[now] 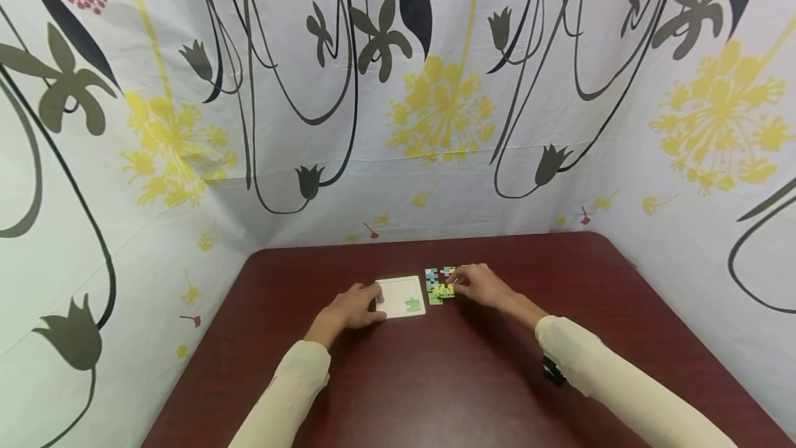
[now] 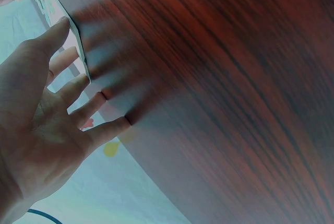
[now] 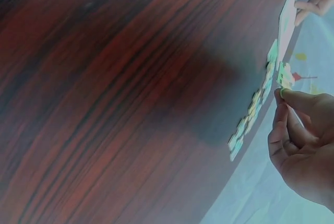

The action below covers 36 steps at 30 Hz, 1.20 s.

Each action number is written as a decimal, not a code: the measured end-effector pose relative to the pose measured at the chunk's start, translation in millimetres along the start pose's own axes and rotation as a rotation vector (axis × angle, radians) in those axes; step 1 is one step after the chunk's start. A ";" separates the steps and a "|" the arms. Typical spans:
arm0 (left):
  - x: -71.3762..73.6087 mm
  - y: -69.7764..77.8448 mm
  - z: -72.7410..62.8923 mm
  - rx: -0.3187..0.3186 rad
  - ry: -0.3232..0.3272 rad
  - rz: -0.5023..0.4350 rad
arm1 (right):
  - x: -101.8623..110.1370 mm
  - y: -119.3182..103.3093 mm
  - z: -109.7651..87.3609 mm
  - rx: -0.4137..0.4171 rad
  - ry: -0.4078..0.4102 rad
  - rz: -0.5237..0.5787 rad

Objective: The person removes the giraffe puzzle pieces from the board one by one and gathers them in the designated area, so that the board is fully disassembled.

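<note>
A white puzzle tray (image 1: 396,290) lies flat on the table, with a green puzzle piece (image 1: 413,305) in its near right corner. My left hand (image 1: 353,307) rests at the tray's left side, thumb at the near corner and fingers spread and fairly straight. Between thumb and fingertips, my right hand (image 1: 484,287) pinches a yellow-green puzzle piece (image 3: 285,75), raised over the other pieces. Several loose puzzle pieces (image 1: 431,278) in blue, green and yellow lie just right of the tray, partly hidden by the right hand.
The dark red wooden table (image 1: 429,372) has rounded far corners. Around it hangs a white cloth (image 1: 373,206) printed with flowers, close behind the far edge. A black strap (image 1: 553,370) shows under the right sleeve.
</note>
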State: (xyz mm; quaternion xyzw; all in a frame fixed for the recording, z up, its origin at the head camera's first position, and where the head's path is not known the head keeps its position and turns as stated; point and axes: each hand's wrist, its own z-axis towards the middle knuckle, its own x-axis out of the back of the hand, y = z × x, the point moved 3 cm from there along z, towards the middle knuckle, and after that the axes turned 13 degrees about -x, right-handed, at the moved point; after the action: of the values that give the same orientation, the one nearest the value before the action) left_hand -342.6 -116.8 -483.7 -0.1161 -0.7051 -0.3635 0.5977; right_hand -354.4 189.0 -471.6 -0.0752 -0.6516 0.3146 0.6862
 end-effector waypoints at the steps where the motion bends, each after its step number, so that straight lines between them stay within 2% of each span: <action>1: 0.3 0.0 0.1 0.000 0.001 0.002 | 0.8 1.8 -0.6 -0.006 -0.003 -0.002; 13: 0.5 1.0 -2.3 0.000 0.004 -0.003 | -2.7 23.5 -10.9 -0.065 -0.050 -0.046; 29: -1.1 -2.9 1.0 -0.009 0.000 0.014 | -6.4 25.9 -13.3 -0.068 -0.052 -0.039; 36: -1.8 -2.9 1.8 -0.007 0.001 0.018 | -10.0 30.7 -11.8 -0.098 -0.046 -0.053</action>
State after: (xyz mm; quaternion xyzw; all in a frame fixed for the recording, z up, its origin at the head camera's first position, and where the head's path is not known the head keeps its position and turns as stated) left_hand -345.3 -117.3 -486.5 -0.1240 -0.7025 -0.3606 0.6009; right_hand -353.1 211.5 -497.5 -0.0843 -0.6836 0.2659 0.6745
